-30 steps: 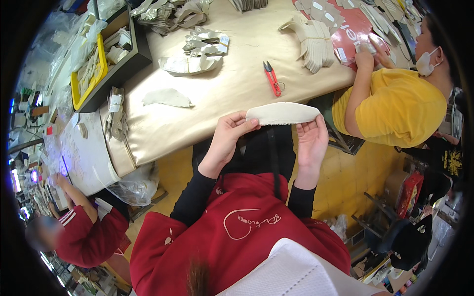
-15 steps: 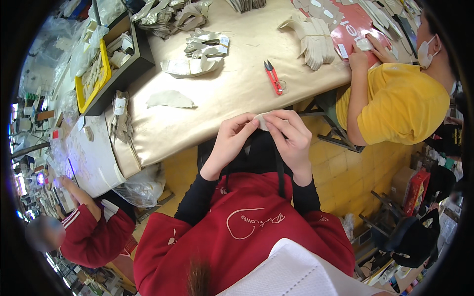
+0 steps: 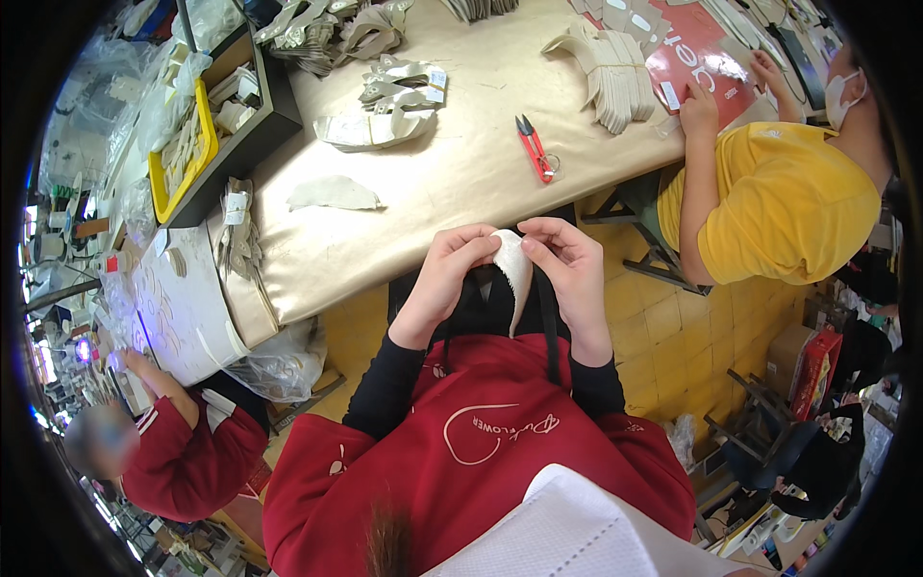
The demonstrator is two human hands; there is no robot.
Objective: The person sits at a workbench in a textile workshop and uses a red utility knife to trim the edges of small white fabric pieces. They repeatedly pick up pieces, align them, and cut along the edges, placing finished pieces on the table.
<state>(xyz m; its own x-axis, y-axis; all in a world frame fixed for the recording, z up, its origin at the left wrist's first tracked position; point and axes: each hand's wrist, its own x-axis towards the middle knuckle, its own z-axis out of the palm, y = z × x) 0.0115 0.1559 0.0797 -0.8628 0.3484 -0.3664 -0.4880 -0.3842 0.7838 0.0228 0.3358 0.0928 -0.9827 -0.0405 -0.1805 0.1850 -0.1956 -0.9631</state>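
A big tan work table (image 3: 461, 183) fills the top of the view. A person in a yellow shirt (image 3: 779, 207) sits at its right side, with a hand on a red printed sheet (image 3: 707, 58). Another person in a red top (image 3: 183, 462) works at the lower left, by a white sheet (image 3: 183, 308) that hangs at the table's left end. A dark tray with a yellow bin (image 3: 197, 144) stands at the far left of the table.

On the table lie stacks of cream cut-out pieces (image 3: 606, 72), a grey-white pile of curved pieces (image 3: 385, 111), one loose pale flat piece (image 3: 332, 194) and small red snips (image 3: 534, 149).

The left hand (image 3: 447, 274) and the right hand (image 3: 567, 264) are close together, just past the table's near edge and above the lap. Both are closed on a small white curved piece of soft material (image 3: 514, 274). The fingers pinch its top end from both sides, and the rest hangs down between the hands.

The white piece looks thin and very light. It bends and droops, so it seems soft and floppy, not stiff. It does not look like it can break, but it may crease or slip. Holding it near the edges with the fingertips, as both hands do here, looks like the best way
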